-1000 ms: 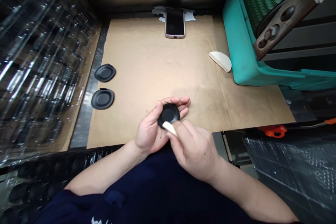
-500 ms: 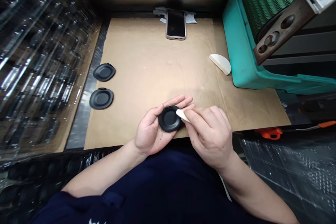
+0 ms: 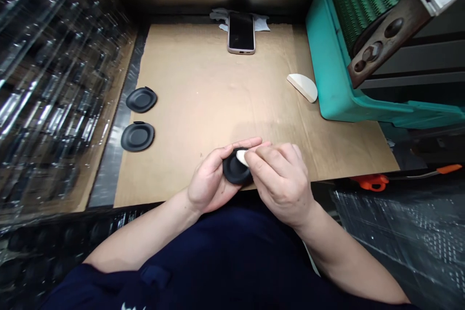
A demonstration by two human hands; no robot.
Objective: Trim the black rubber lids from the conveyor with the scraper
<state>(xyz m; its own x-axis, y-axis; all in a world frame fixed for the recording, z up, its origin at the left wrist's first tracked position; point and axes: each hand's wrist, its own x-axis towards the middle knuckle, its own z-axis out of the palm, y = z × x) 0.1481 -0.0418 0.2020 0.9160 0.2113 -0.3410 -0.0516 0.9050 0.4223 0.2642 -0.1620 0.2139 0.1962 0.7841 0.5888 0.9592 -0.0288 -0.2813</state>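
Note:
A round black dish-shaped part rests in the palm and fingers of my left hand, its hollow side up. My right hand pinches a small white wedge-like pad, whose tip lies over the upper right of the black part's rim and hollow. Most of the pad is covered by my right fingers. Two similar black parts lie at the left of the cardboard, one farther and one nearer. A white half-round pad lies to the right.
A phone lies on white cloth at the back of the cardboard sheet. A teal bin and a metal bracket stand at right. Clear plastic trays fill the left. An orange-handled tool sits by the right edge.
My right hand has moved left with the white pad, from the black part's right rim farther over its hollow. The left hand has shifted very slightly right with the part.

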